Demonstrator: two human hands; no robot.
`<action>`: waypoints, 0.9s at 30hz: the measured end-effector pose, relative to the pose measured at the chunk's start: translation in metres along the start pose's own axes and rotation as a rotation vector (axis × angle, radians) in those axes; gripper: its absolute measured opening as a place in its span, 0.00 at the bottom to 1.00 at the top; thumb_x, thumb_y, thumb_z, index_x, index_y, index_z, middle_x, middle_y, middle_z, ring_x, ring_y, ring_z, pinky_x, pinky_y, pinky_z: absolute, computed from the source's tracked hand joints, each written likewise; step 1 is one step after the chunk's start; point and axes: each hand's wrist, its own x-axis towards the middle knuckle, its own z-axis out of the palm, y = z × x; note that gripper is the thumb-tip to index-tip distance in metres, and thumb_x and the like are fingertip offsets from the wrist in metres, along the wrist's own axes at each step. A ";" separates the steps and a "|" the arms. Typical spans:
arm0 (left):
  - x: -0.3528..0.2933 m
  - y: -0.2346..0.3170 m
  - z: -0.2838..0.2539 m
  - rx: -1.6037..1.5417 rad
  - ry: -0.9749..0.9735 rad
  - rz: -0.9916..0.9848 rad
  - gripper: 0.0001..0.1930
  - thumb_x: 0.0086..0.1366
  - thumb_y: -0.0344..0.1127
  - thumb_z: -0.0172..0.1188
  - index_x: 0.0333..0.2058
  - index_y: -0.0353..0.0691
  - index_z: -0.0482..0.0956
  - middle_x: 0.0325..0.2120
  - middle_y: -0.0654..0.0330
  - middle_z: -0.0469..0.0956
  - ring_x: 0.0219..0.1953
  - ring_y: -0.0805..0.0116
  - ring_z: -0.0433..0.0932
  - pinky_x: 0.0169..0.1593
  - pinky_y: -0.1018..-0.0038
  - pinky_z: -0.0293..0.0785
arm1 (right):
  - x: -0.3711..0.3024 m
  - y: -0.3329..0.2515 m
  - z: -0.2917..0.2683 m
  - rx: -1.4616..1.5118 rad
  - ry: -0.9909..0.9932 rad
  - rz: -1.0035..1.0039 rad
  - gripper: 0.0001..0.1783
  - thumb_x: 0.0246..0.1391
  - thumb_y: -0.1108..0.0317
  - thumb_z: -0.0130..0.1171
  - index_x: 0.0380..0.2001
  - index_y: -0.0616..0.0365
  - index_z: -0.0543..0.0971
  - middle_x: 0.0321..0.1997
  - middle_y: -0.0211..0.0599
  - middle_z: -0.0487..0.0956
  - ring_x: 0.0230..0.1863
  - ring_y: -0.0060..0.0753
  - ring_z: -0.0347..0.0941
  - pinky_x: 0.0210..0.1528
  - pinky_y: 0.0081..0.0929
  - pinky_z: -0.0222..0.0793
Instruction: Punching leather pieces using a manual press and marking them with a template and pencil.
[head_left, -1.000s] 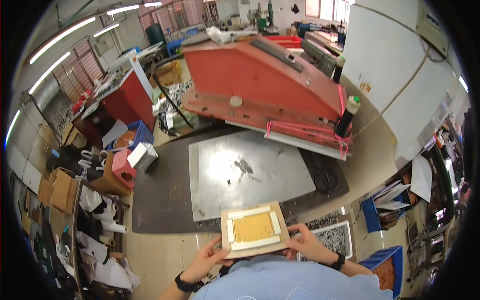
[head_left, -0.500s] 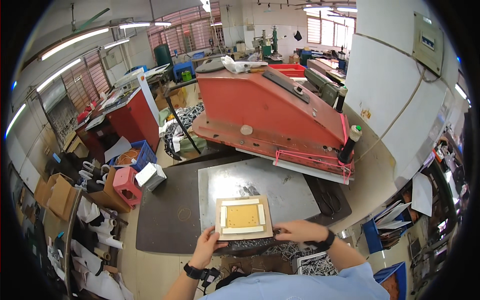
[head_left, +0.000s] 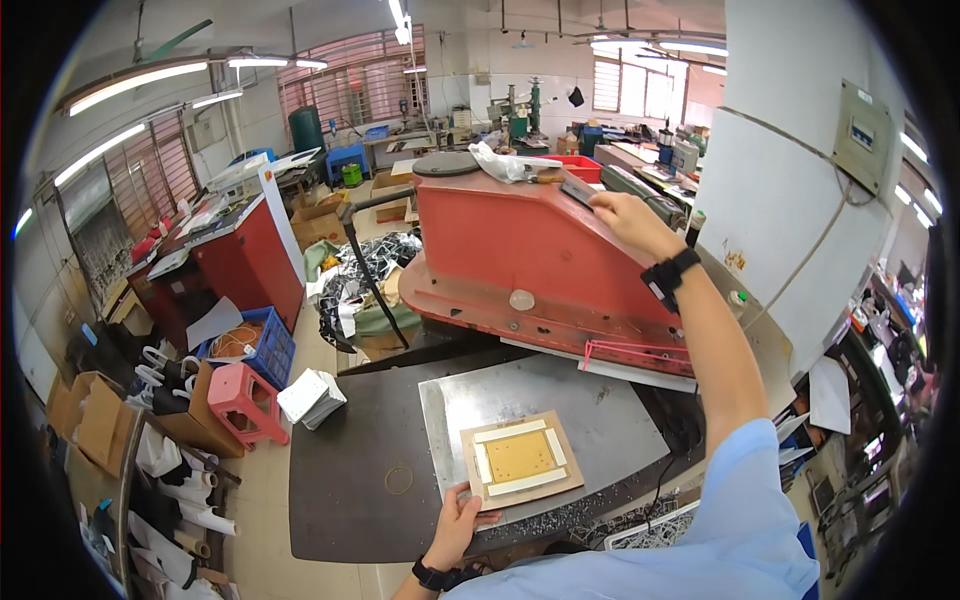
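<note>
Left hand [head_left: 457,520]: pinching the lower left corner of the square beige board, thumb on top and fingers at the edge
Square beige board [head_left: 522,458]: lower middle of the frame, slightly turned, over the grey metal plate; hard to tell whether fully resting there
Board's face: flat yellow panel [head_left: 526,453] with small dark dots, framed by white strips
Right hand [head_left: 637,228]: upper right of centre, at the dark flat bar on the sloping top of the big red machine head; fingers bent, cannot tell whether closed on anything
Big red machine head [head_left: 540,250]: across the centre and upper middle, above the far edge of the plate
Grey metal plate [head_left: 620,430]: lying on the dark tabletop [head_left: 350,490], right of the thin yellowish ring [head_left: 399,480]
White block-like stack [head_left: 312,400]: at the tabletop's upper left corner, near the pink plastic stool [head_left: 243,400]
Dark flat bar [head_left: 577,194]: partly hidden behind the fingers
White crumpled plastic bag [head_left: 497,163]: on top of the machine head, upper middle
</note>
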 end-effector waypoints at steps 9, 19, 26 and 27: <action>-0.001 -0.012 -0.002 -0.010 0.095 0.040 0.23 0.73 0.30 0.46 0.61 0.27 0.54 0.45 0.42 0.76 0.41 0.54 0.83 0.45 0.66 0.83 | 0.129 0.070 0.084 0.267 0.084 -0.215 0.22 0.59 0.61 0.53 0.53 0.61 0.77 0.50 0.50 0.81 0.54 0.45 0.76 0.57 0.34 0.68; 0.005 0.007 0.021 0.048 0.273 0.031 0.25 0.72 0.35 0.53 0.61 0.28 0.61 0.40 0.51 0.79 0.39 0.67 0.82 0.40 0.74 0.84 | 0.095 0.094 0.015 0.348 -0.184 0.106 0.19 0.62 0.52 0.55 0.45 0.55 0.77 0.36 0.30 0.81 0.36 0.20 0.75 0.38 0.19 0.70; -0.008 -0.001 0.017 0.064 0.282 0.033 0.25 0.72 0.35 0.52 0.63 0.31 0.60 0.33 0.58 0.78 0.30 0.71 0.82 0.36 0.79 0.82 | -0.061 -0.039 0.000 0.941 0.051 0.053 0.20 0.63 0.63 0.53 0.54 0.62 0.76 0.30 0.20 0.71 0.28 0.12 0.62 0.31 0.10 0.57; -0.006 0.001 0.017 0.070 0.267 0.031 0.25 0.72 0.36 0.52 0.63 0.31 0.60 0.32 0.59 0.78 0.30 0.71 0.82 0.36 0.79 0.82 | -0.092 -0.062 0.003 0.985 -0.030 0.096 0.20 0.61 0.64 0.55 0.54 0.61 0.76 0.28 0.20 0.71 0.27 0.11 0.64 0.29 0.11 0.58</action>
